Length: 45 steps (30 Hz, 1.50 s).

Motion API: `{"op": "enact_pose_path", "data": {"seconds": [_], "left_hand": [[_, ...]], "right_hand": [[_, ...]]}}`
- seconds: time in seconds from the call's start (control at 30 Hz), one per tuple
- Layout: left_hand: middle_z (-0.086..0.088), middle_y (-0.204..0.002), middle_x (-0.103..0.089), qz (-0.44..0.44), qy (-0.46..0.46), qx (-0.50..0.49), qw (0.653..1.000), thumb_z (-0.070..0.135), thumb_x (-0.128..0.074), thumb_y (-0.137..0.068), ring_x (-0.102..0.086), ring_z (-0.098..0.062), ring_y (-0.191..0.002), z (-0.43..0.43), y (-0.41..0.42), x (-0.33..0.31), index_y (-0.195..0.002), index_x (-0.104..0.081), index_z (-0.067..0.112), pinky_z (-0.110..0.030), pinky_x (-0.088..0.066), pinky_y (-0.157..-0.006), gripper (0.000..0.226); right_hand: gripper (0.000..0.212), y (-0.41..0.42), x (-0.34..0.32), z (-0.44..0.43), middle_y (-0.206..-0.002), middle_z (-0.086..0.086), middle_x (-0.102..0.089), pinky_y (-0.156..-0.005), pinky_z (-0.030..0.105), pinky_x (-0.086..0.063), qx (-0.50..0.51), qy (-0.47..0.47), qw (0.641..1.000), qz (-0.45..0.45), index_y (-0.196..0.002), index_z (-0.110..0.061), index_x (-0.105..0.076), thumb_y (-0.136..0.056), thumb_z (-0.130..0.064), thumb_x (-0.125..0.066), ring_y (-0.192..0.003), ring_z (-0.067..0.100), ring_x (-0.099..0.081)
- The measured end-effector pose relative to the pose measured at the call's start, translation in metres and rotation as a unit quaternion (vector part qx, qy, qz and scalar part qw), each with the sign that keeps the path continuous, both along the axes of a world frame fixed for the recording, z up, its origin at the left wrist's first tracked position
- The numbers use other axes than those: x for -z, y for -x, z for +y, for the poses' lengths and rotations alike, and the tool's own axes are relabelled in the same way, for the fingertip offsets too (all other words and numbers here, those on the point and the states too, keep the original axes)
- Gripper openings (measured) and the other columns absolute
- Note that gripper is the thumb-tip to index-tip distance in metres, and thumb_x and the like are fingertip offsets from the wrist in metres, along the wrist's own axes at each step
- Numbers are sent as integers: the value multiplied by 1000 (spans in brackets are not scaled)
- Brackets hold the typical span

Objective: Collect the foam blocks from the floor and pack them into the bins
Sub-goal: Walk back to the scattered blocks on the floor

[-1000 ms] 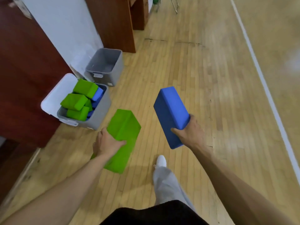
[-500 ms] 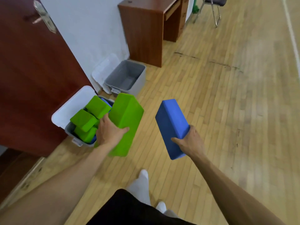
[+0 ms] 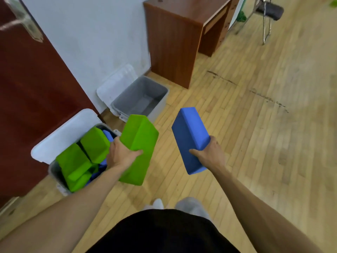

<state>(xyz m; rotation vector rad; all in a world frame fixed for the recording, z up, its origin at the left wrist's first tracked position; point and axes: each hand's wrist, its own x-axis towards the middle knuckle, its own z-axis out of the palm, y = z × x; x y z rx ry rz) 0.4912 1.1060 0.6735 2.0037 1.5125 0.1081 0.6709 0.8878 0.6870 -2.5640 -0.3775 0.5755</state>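
We see through one wide-angle camera worn on the head, facing forward and tilted steeply down at the wooden floor (image 3: 255,143). It sits close to what we hold: the left hand (image 3: 121,154) with its green block (image 3: 138,141) and the right hand (image 3: 211,154) with its blue block (image 3: 189,132) fill mid-frame, forearms entering from the bottom corners. Two bins, a full bin (image 3: 52,169) and an empty bin (image 3: 140,95), lie left of centre; a door (image 3: 36,97) and desk (image 3: 173,42) line the top.
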Motion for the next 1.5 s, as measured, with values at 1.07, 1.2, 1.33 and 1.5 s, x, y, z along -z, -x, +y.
{"op": "enact_pose_path", "data": {"seconds": [1.07, 1.2, 1.33, 1.5], "left_hand": [[-17, -130, -50, -14, 37, -291, 956, 45, -86, -58, -49, -35, -120, 410, -364, 75, -129, -42, 6, -46, -44, -96, 92], [-15, -131, -48, 5, 77, -317, 945, 49, -83, -62, -47, -34, -122, 457, -368, 129, -129, -41, 6, -46, -43, -97, 90], [-17, -135, -39, 28, 145, -322, 935, 49, -80, -67, -41, -34, -126, 486, -379, 190, -133, -40, 6, -40, -37, -101, 88], [-16, -132, -37, 35, 214, -340, 915, 52, -81, -65, -44, -34, -122, 525, -393, 323, -132, -47, 10, -35, -38, -100, 86]], "right_hand": [[89, -427, 83, 532, -131, 6, -49, -84, 42, -51, -317, 91, 943, 38, -140, -13, -31, -71, -50, -72, -113, 29, -54], [91, -433, 132, 595, -134, 9, -46, -91, 46, -48, -311, 106, 942, 63, -140, -8, -33, -69, -46, -76, -120, 31, -50], [93, -444, 194, 642, -132, 14, -39, -99, 45, -43, -295, 120, 944, 86, -136, -2, -36, -66, -46, -79, -122, 35, -45], [96, -458, 324, 701, -133, 17, -40, -103, 44, -37, -305, 125, 939, 98, -139, -1, -34, -67, -43, -80, -125, 37, -41]]}}
